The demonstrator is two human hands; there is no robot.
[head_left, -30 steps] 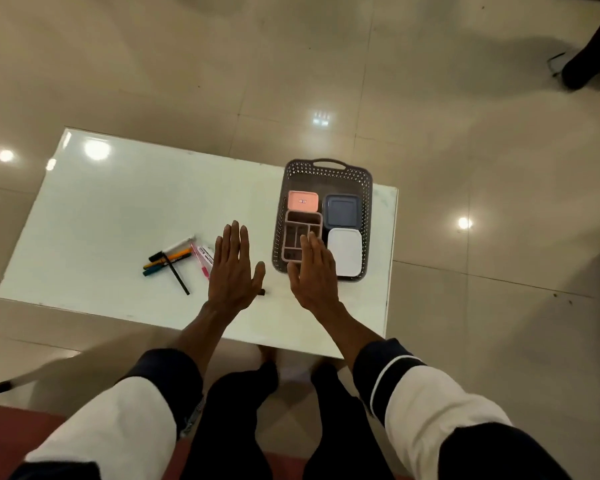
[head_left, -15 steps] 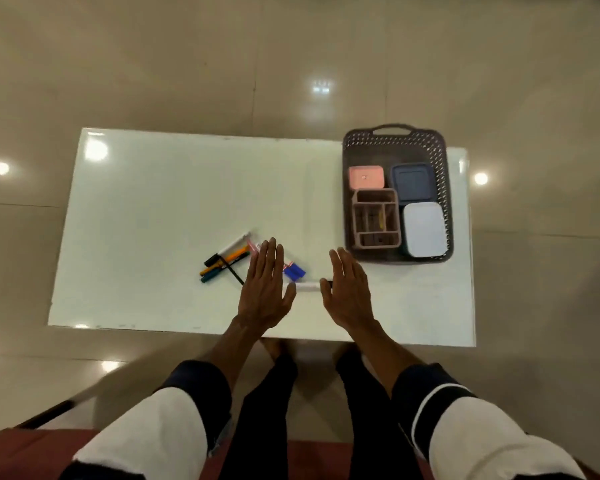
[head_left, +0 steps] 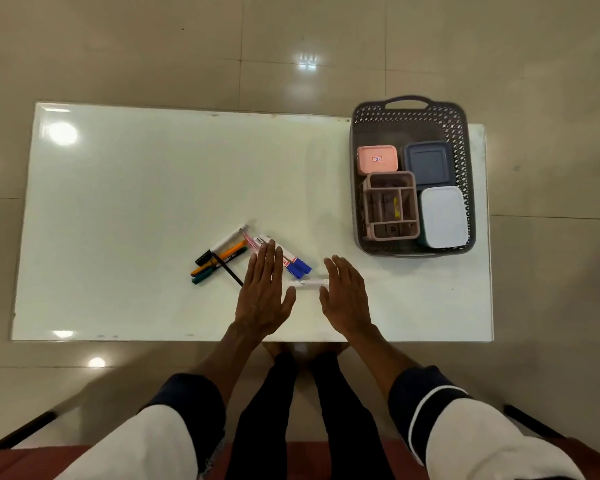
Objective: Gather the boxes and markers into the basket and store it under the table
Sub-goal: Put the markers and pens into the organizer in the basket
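Both the left hand [head_left: 262, 299] and right hand [head_left: 345, 299] lay flat and released above the counter [head_left: 136, 188], flanking a white marker [head_left: 309, 283]; the basket [head_left: 465, 174] stood far right.

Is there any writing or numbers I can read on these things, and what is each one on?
"21", as best it reads: red-framed sticker on the pink box in the basket.
Blue-capped markers: red and dark print, too blurred to read.
White marker: faint print, too small.
Black pen: pale lettering, unreadable.
Nothing else bears text.
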